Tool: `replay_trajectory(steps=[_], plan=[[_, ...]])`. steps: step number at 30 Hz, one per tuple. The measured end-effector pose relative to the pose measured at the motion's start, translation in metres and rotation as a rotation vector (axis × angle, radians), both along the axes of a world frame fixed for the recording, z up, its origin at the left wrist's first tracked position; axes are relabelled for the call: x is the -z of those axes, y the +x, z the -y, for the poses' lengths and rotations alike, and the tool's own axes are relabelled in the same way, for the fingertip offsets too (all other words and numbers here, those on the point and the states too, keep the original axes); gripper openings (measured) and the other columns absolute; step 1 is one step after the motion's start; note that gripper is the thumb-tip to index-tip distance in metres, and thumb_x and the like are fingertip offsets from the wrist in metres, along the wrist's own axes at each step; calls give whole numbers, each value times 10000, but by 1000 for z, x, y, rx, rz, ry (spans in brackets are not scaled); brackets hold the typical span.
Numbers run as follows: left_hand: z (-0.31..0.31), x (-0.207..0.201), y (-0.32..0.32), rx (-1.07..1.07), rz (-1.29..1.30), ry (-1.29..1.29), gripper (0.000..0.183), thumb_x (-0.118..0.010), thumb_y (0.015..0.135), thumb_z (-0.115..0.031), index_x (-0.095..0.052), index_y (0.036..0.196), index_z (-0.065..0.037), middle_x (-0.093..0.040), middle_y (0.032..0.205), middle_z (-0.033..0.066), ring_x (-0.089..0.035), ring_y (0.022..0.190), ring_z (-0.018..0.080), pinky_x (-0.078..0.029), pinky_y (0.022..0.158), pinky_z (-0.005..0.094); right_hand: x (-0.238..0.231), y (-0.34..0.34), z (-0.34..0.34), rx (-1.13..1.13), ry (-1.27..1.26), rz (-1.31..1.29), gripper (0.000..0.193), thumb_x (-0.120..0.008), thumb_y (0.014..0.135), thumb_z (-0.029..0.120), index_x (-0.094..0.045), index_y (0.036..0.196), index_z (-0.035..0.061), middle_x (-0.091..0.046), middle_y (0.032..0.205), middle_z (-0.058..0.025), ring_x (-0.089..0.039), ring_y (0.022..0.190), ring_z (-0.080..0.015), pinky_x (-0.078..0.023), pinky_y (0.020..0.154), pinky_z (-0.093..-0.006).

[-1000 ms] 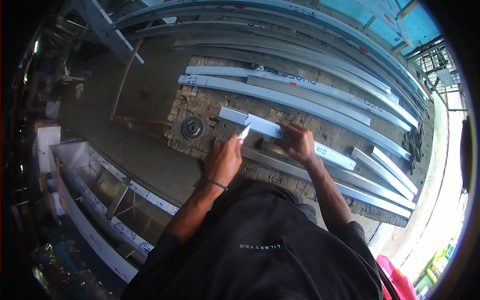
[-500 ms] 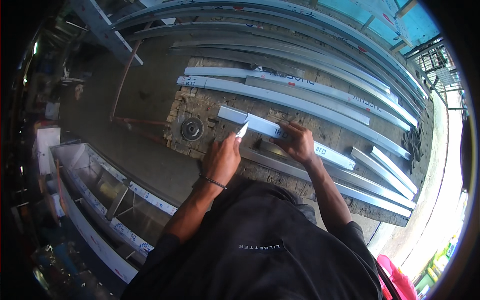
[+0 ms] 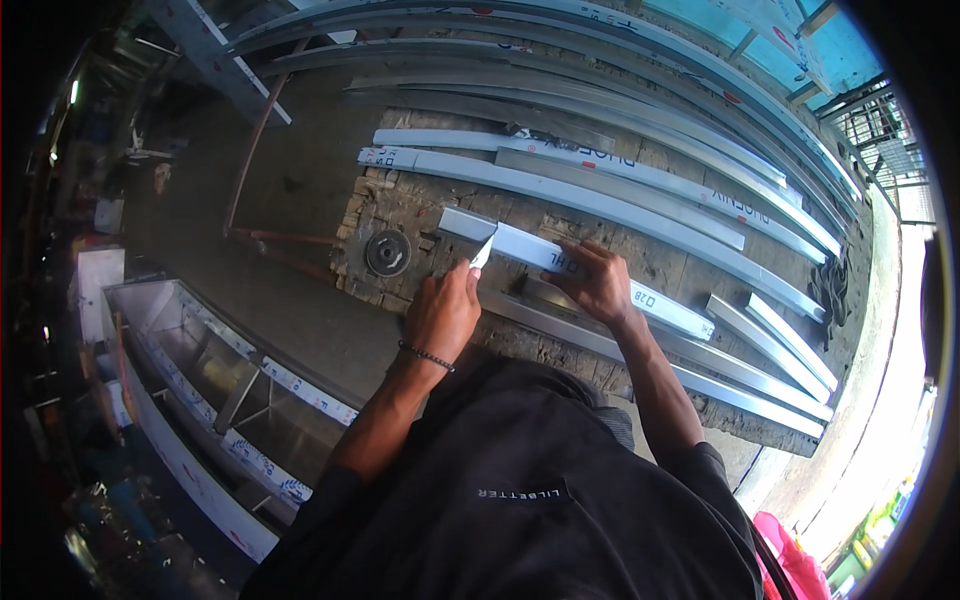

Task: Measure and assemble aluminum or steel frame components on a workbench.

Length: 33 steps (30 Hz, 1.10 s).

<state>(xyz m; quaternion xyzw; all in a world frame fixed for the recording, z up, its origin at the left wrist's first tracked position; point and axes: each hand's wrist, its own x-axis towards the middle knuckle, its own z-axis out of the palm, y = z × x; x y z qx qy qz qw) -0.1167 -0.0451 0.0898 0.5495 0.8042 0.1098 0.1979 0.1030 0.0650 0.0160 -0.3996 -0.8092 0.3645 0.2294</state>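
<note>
A short metal bar (image 3: 520, 248) lies on the wooden table, its white printed protective film covering most of it; the left end (image 3: 463, 224) is bare metal. My left hand (image 3: 442, 312) is closed in a pinch on a loose, pointed flap of the film (image 3: 484, 250), which runs up to the film's edge on the bar. The fingertips stay just below the bar. My right hand (image 3: 597, 282) is closed around the bar's middle, thumb on the near side and fingers over the top. A bead bracelet (image 3: 427, 355) circles my left wrist.
A round grinding disc (image 3: 387, 253) lies at the table's left corner. Long metal bars (image 3: 590, 200) stretch across behind the work, and shorter bars (image 3: 770, 345) lie to the right. On the lower left stands a long metal trough-like frame (image 3: 140, 350). Dark cords (image 3: 832, 295) hang at the table's right edge.
The film flap now reaches the bar as a longer, thinner strip, with my left hand almost in place. My right hand keeps its hold. The whole view has shifted slightly.
</note>
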Motion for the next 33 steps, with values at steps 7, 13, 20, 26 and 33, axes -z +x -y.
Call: replay_trajectory(steps=[7, 13, 20, 26, 33], plan=[[-2, -12, -2, 18, 35, -96, 203, -550, 1031, -250, -602, 993, -57, -683, 828, 223, -630, 804, 498, -482, 695, 575, 6, 5, -3, -9, 31, -20, 552, -856, 772, 326, -715, 1186, -12, -701, 903, -163, -711, 770, -322, -568, 689, -406], [-5, -9, -12, -13, -21, 8, 202, -561, 1025, -246, -604, 980, -54, -677, 846, 218, -635, 828, 475, -476, 669, 553, 8, 4, -6, -13, 50, -56, 573, -862, 766, 341, -716, 1173, -35, -711, 931, -189, -722, 802, -328, -576, 721, -403], [-3, -4, -5, 7, 91, 6, 204, -572, 1019, -235, -608, 971, -40, -675, 823, 231, -619, 808, 486, -480, 714, 575, 6, 3, -3, -24, 10, -42, 567, -858, 769, 341, -716, 1158, -47, -717, 951, -211, -728, 838, -353, -579, 743, -412], [0, 9, 17, 143, 16, 152, 204, -557, 1023, -230, -611, 985, -37, -682, 802, 230, -657, 789, 460, -516, 661, 550, 5, 4, -4, -19, 16, -46, 569, -859, 764, 340, -716, 1158, -44, -716, 933, -206, -729, 834, -348, -576, 735, -407], [-7, -13, 1, -27, 54, 32, 222, -557, 1026, -218, -592, 950, -12, -658, 835, 248, -628, 838, 482, -463, 673, 547, 5, 8, -12, 9, 9, -60, 574, -852, 774, 362, -716, 1207, 11, -728, 988, -202, -733, 848, -359, -590, 741, -418]])
